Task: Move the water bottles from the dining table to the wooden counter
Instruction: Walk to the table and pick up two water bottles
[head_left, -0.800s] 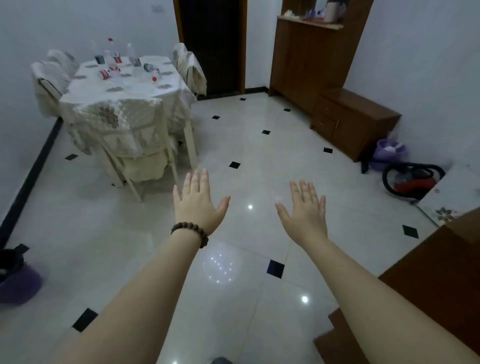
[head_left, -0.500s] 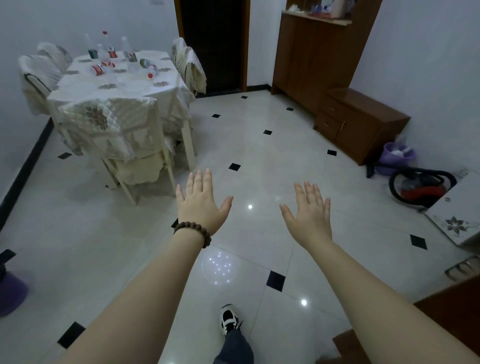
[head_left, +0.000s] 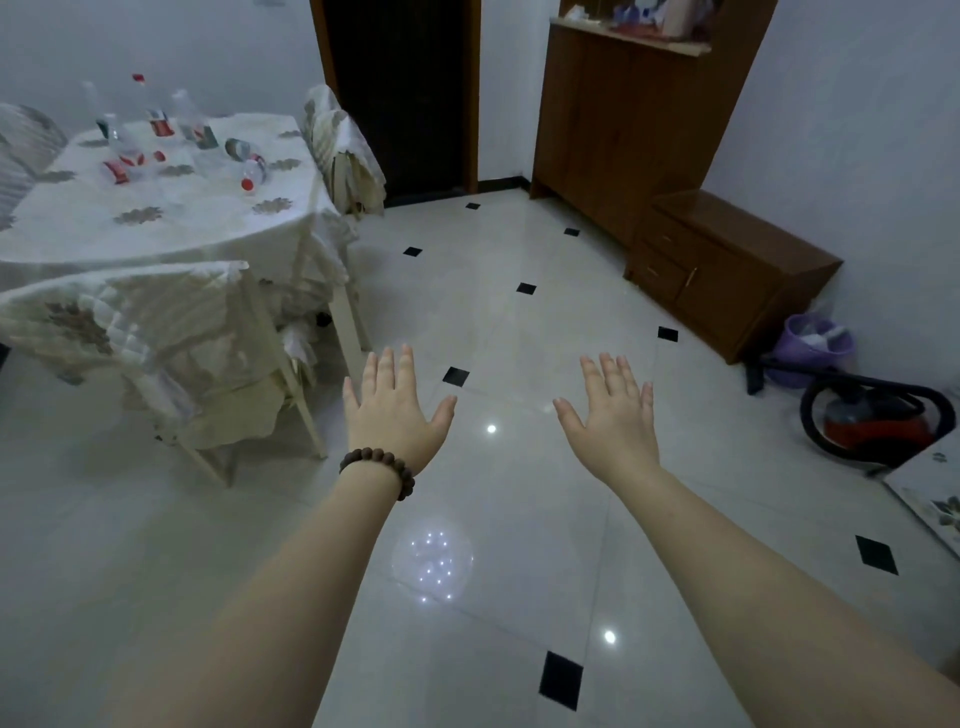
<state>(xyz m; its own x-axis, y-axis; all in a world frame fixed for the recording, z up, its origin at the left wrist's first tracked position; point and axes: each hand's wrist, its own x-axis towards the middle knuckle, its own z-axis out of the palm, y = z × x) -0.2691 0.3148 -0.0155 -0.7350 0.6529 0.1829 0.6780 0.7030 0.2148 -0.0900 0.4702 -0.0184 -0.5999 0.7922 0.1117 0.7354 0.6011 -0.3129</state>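
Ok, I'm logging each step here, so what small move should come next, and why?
Probably a step forward and left toward the table. Both the left hand and the right hand are open and hold nothing, out over bare floor, while the bottles sit at the table's far end, well beyond reach, some upright and some lying down.

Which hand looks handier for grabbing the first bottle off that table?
Probably the left hand: both hands are open and empty, but the dining table with the water bottles lies on its side, while the right hand is farther.

White floor (head_left: 519, 493) with black diamonds; brown counter (head_left: 613, 119).
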